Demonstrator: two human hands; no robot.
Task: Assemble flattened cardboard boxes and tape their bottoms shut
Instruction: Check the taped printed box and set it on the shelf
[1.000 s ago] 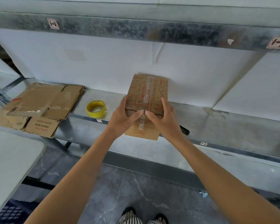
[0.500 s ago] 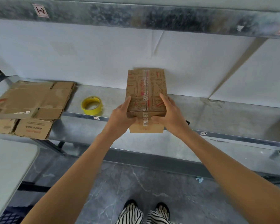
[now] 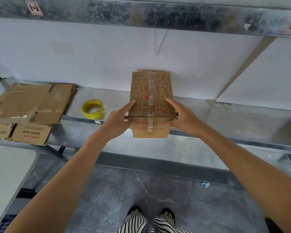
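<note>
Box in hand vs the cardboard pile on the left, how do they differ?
The printed box is folded into shape; the flat cardboard pile lies collapsed. The printed box is covered in red and dark graphics; the pile is mostly plain. The left hand and right hand grip the printed box; the pile rests untouched on the shelf. Both are brown cardboard.

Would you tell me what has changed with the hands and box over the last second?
The left hand and right hand slid outward from the tape seam and now grip the near corners of the box, which turned squarer to the shelf. The yellow tape roll and flattened cardboard stayed put.
</note>
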